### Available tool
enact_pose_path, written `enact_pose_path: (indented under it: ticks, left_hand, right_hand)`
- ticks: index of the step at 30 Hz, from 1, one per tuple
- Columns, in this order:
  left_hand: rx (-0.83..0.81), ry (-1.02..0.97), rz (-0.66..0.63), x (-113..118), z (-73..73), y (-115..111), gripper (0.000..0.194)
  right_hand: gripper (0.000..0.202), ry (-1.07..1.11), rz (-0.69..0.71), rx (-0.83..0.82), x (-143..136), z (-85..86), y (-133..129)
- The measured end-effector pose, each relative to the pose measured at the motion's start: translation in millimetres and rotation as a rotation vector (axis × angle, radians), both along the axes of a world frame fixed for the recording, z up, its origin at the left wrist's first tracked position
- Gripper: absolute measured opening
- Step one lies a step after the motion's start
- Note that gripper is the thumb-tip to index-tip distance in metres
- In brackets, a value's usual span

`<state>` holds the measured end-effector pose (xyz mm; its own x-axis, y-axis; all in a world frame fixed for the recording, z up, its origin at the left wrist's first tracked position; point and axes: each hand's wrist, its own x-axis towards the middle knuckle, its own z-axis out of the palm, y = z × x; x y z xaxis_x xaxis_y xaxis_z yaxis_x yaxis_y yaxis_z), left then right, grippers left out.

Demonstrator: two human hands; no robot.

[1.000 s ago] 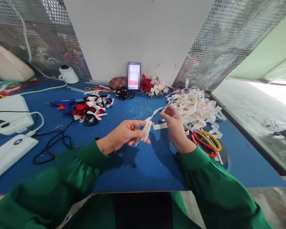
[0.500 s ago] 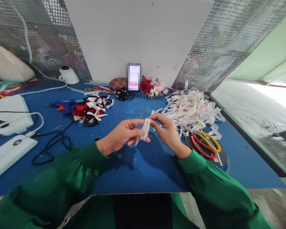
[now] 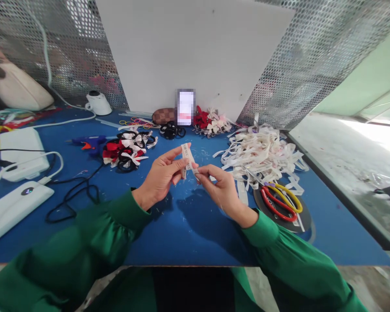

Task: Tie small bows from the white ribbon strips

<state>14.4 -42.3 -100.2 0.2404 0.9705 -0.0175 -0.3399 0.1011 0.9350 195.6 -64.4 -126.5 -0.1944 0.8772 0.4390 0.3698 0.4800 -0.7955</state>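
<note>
A short white ribbon (image 3: 187, 155) with dark printed letters is looped over the index finger of my left hand (image 3: 162, 173). The left thumb presses the ribbon against the fingers, and one end hangs below. My right hand (image 3: 219, 186) pinches the other end between thumb and fingertips, just right of the left hand. Both hands are held above the blue table, close together. To the right of them lies a tangled heap of white ribbon pieces (image 3: 263, 149).
Scissors (image 3: 279, 203) with red and yellow handles rest on a dark disc at right. At left are bow hair ties (image 3: 126, 149), a blue glue gun (image 3: 91, 143), a black cable and a white power bank (image 3: 16, 212). A phone (image 3: 186, 108) leans on the back board.
My right hand has drawn the ribbon end down and toward me, folding it over the left index finger, which now points further up. The view has shifted slightly.
</note>
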Motion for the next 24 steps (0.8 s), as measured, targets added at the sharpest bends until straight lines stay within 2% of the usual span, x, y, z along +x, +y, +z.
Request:
enact_pose_path:
  ticks: [7,14,24]
  left_hand:
    - [0.042,0.134,0.033,-0.2,-3.2,2.0,0.063]
    - [0.086,0.227,0.027,2.8,-5.8,-0.6,0.064]
    - [0.166,0.37,-0.018,0.5,-8.6,-1.3,0.058]
  right_hand:
    - [0.016,0.068,0.051,-0.074,-3.3,8.8,-8.4]
    - [0.014,0.2,0.095,-0.148,-5.1,8.2,-6.8]
    - [0.02,0.484,0.094,-0.482,-4.0,13.4,-4.6]
